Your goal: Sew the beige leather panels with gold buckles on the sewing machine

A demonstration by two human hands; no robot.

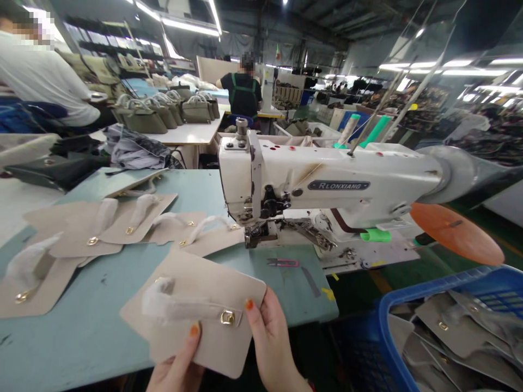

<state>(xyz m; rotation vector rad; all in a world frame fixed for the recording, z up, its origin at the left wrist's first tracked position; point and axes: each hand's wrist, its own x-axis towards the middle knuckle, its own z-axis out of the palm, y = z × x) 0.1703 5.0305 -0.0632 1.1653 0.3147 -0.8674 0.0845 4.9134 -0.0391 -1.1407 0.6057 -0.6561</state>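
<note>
Both hands hold a beige bag panel in front of the sewing machine. The panel carries a handle wrapped in white film and a gold buckle. My left hand grips the lower edge, its thumb on the front face. At the right edge, my right hand pinches the panel with its thumb near the buckle; some of its fingers are hidden behind. Several similar beige panels with wrapped handles lie on the table to the left and behind. The white sewing machine stands just beyond.
Pink-handled thread snips and a grey strip lie on the blue-green table. A blue basket of panels stands at lower right, below an orange disc. Finished-looking bags and two people are farther back.
</note>
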